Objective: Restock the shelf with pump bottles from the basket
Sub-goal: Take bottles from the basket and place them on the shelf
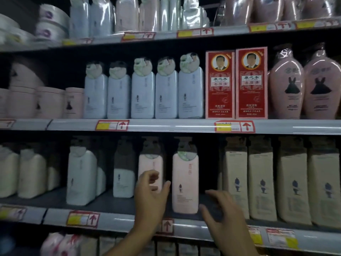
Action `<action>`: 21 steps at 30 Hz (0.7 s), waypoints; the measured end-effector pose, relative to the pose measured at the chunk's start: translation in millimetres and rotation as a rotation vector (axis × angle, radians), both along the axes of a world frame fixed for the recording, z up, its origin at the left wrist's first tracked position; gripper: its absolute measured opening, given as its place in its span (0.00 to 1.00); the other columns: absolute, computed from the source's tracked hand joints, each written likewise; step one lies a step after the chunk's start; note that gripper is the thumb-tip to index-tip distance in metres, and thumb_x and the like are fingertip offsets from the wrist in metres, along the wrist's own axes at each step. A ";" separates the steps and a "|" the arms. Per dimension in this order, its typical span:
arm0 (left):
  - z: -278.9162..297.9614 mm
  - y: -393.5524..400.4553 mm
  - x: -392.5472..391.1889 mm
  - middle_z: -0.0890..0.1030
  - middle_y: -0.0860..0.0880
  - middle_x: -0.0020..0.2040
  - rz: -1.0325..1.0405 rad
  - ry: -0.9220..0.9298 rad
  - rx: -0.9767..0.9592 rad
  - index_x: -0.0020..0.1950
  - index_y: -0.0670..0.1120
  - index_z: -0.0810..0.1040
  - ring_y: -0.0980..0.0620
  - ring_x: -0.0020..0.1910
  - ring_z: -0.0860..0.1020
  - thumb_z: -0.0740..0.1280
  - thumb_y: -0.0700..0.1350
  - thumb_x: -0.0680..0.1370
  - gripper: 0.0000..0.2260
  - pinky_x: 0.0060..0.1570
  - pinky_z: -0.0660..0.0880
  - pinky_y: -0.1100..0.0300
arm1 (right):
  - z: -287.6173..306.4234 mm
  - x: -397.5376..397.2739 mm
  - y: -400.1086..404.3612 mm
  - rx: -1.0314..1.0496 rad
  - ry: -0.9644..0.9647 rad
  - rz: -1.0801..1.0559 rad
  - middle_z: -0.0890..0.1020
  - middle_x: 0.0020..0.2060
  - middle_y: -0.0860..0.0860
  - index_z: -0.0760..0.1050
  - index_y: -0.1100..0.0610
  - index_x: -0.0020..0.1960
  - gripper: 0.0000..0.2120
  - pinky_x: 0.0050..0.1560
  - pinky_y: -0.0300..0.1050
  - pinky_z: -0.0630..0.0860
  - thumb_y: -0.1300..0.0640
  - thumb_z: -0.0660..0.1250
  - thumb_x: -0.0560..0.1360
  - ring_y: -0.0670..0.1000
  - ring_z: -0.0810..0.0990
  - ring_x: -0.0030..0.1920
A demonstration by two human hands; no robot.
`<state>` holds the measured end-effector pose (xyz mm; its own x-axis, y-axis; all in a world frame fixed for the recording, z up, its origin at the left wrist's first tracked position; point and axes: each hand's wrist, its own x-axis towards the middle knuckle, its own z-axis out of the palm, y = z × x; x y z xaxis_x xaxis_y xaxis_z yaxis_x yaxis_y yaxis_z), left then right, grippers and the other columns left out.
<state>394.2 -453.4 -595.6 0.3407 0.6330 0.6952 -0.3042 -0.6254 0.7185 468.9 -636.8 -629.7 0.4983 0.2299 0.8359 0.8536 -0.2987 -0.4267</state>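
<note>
Two pink pump bottles stand on the lower shelf (114, 218). My left hand (150, 198) is raised in front of the left pink bottle (150, 164), fingers loosely spread, and hides its lower half. Whether it touches the bottle I cannot tell. The right pink bottle (185, 183) stands upright at the shelf's front, free between my hands. My right hand (224, 218) hovers just right of it with fingers spread and holds nothing. No basket is in view.
White pump bottles (81, 176) stand left of the pink ones and cream bottles (262, 183) to the right. The shelf above carries pale blue bottles (143, 95), two red boxes (236, 84) and pink bottles (287, 85). Price tags (83, 218) line the shelf edges.
</note>
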 end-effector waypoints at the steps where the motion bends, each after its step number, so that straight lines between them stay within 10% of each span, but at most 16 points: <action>1: -3.4 15.1 -1.5 0.77 0.56 0.53 0.057 0.019 0.001 0.53 0.56 0.73 0.56 0.52 0.77 0.77 0.45 0.72 0.17 0.52 0.78 0.60 | -0.4 2.1 17.0 -0.047 0.131 -0.005 0.75 0.57 0.43 0.73 0.48 0.65 0.24 0.58 0.40 0.77 0.51 0.76 0.72 0.42 0.76 0.55; 9: -19.4 69.9 6.7 0.72 0.52 0.70 -0.027 0.227 -0.146 0.77 0.49 0.64 0.48 0.70 0.71 0.79 0.48 0.69 0.40 0.70 0.71 0.46 | -1.2 20.3 80.0 0.071 0.493 -0.112 0.74 0.69 0.52 0.61 0.52 0.77 0.43 0.68 0.55 0.72 0.54 0.79 0.68 0.55 0.75 0.66; 21: -27.4 79.0 11.0 0.80 0.56 0.57 -0.095 0.180 -0.149 0.64 0.54 0.73 0.54 0.58 0.79 0.78 0.42 0.70 0.26 0.60 0.79 0.51 | -2.4 16.9 97.0 0.095 0.465 -0.229 0.78 0.62 0.54 0.67 0.53 0.69 0.34 0.63 0.53 0.73 0.52 0.79 0.68 0.56 0.78 0.61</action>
<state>405.2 -374.4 -623.0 0.5131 0.6833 0.5195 -0.2153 -0.4834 0.8485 485.8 -539.8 -632.1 0.8500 0.0054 0.5268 0.4852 -0.3974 -0.7789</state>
